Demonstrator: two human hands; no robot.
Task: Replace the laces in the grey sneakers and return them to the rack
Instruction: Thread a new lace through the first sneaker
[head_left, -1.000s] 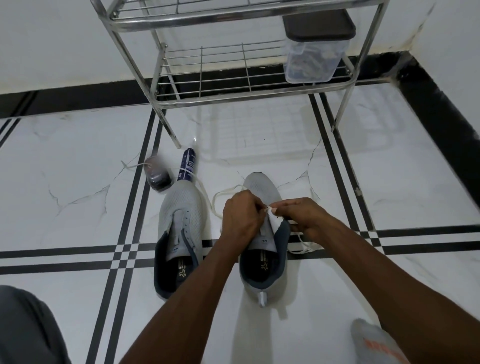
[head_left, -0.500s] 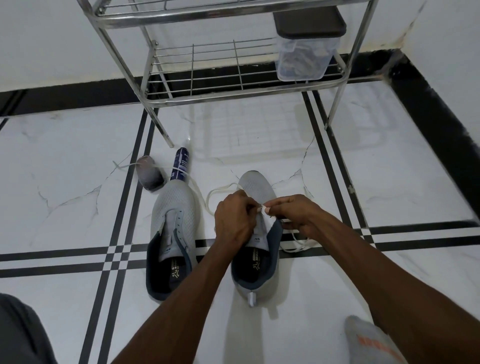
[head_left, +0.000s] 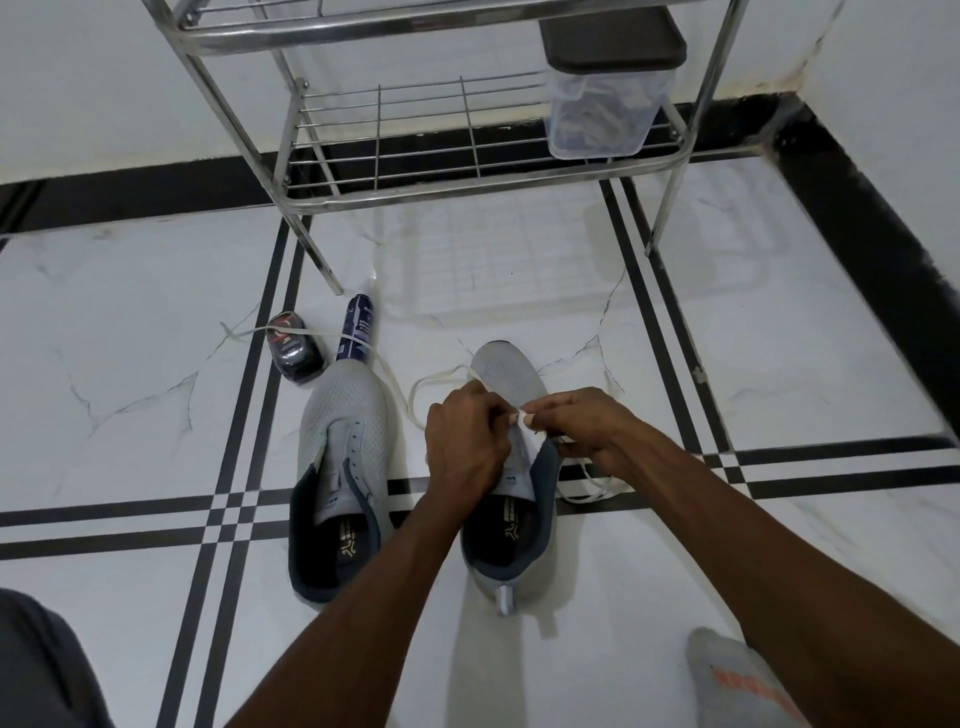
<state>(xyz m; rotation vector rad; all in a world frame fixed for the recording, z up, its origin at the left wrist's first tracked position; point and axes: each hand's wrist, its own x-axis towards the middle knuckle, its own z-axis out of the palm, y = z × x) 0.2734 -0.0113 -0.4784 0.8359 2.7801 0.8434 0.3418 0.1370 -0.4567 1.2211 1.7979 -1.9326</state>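
Observation:
Two grey sneakers stand side by side on the white tiled floor, toes toward the rack. The left sneaker (head_left: 347, 441) has bare eyelets and no lace in it. Over the tongue of the right sneaker (head_left: 511, 387) my left hand (head_left: 465, 441) and my right hand (head_left: 584, 423) pinch a white lace (head_left: 524, 417) between their fingertips. Loose loops of that lace lie on the floor at both sides of the shoe. A second white lace (head_left: 306, 332) trails across the floor beyond the left sneaker.
A steel wire shoe rack (head_left: 415, 156) stands against the wall, with a lidded clear plastic box (head_left: 602, 104) on its lower shelf. A dark spray bottle (head_left: 355, 327) and a small dark tin (head_left: 296, 353) lie before the left sneaker. My socked foot (head_left: 737, 680) is bottom right.
Both hands stay pinched on the lace over the right sneaker, with small finger shifts. The view has tilted slightly, so the rack and shoes sit a little differently in frame.

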